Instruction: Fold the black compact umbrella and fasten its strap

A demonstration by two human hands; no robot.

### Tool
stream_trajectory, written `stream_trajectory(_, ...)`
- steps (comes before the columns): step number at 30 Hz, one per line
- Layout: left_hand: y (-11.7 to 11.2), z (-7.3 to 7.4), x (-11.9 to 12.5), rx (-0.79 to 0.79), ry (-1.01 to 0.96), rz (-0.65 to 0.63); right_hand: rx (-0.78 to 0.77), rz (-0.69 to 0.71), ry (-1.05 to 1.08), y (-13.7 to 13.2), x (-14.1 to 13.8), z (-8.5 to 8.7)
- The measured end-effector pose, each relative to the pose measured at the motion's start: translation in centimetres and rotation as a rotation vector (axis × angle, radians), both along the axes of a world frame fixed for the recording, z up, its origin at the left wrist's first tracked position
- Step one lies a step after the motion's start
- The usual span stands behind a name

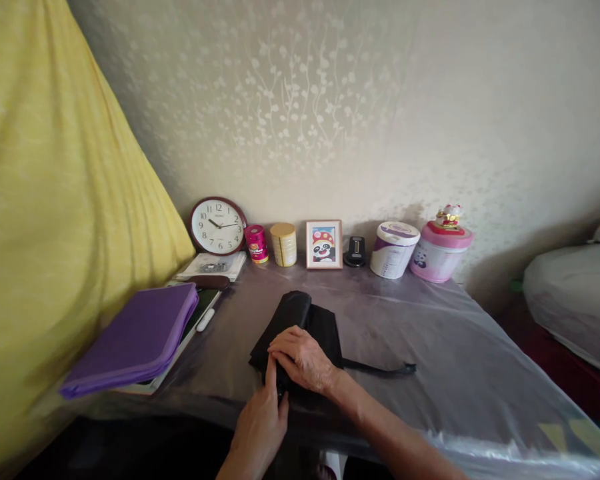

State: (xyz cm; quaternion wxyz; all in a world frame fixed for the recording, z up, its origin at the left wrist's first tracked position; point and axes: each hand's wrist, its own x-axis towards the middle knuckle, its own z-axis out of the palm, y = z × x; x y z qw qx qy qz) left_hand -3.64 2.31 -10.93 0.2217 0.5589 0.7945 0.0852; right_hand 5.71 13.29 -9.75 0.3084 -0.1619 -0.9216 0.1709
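A black folding umbrella (325,327), its loose fabric folded over itself, lies on the table near the front edge. A thin black strap (380,367) trails from it to the right. My right hand (304,359) lies over the fabric with fingers together, pressing and gripping it. Below, my left hand (263,417) grasps the umbrella's near end, its index finger stretched up to meet the right fingertips. What lies under my palms is hidden.
Purple folder (135,333) and white pen-like object (205,320) at left, beside the yellow curtain (70,200). Along the wall: clock (219,225), pink can (257,244), yellow tin (284,245), panda picture (324,245), black device (355,251), white tub (394,251), pink tub (437,257) topped by a cat figurine (449,217).
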Motion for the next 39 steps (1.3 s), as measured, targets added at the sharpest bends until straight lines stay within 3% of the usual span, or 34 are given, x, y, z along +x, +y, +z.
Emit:
stream_trajectory(3, 0.0, -0.2, 0.1, -0.004, 0.009, 0.005, 0.041, -0.02, -0.024, 1.3, -0.1, -1.0)
stream_trajectory(10, 0.1, 0.1, 0.4, -0.039, 0.035, 0.035, 0.115, -0.218, -0.127, 7.4, -1.9, -2.2)
stream_trajectory(16, 0.0, -0.1, 0.4, -0.047, 0.067, 0.047, -0.08, -0.439, -0.15, 9.4, -2.1, -1.4)
stream_trajectory(20, 0.0, -0.4, 0.5, -0.031, 0.09, 0.045, -0.196, -0.599, -0.107, 9.7, -0.2, -1.3)
stream_trajectory(25, 0.0, -0.1, 0.7, -0.036, 0.117, 0.044, -0.399, -0.776, -0.041, 9.5, 5.0, -2.0)
stream_trajectory(30, -0.2, 0.1, 0.8, -0.033, 0.136, 0.042, -0.668, -0.729, 0.026, 7.7, 8.2, -2.7)
stream_trajectory(39, -0.2, -0.2, 0.9, -0.042, 0.176, 0.032, -1.043, -0.579, 0.241, 4.5, 6.7, -1.3)
